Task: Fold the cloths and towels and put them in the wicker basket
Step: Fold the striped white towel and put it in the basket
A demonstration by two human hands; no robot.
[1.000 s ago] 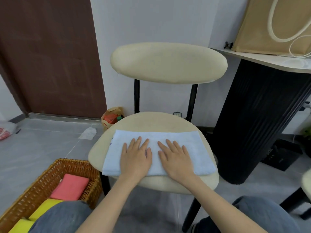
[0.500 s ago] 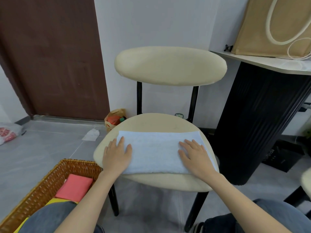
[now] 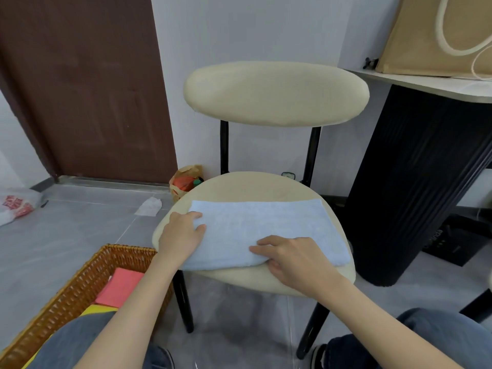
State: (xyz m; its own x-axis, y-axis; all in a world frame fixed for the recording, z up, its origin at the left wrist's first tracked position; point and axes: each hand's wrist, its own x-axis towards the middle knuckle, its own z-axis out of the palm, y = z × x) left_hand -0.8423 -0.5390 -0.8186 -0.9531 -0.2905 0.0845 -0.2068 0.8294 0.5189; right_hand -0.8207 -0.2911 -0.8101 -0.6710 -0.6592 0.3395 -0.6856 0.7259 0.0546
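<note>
A light blue towel, folded into a long rectangle, lies flat on the cream chair seat. My left hand grips the towel's left end, with the thumb on top and the fingers curled at the edge. Over the near edge at the middle rests my right hand, fingers on top and thumb tucked under. The wicker basket stands on the floor at lower left, holding a folded pink cloth and a yellow cloth. My knee hides part of the basket.
A black ribbed table base stands close to the right of the chair, with a tan bag on its top. A paper bag, a white scrap and a plastic bag lie on the grey floor by the brown door.
Both hands slid outward from the towel's middle to its ends. Then my left hand took hold of the left end, and my right hand came back to the near edge at the middle.
</note>
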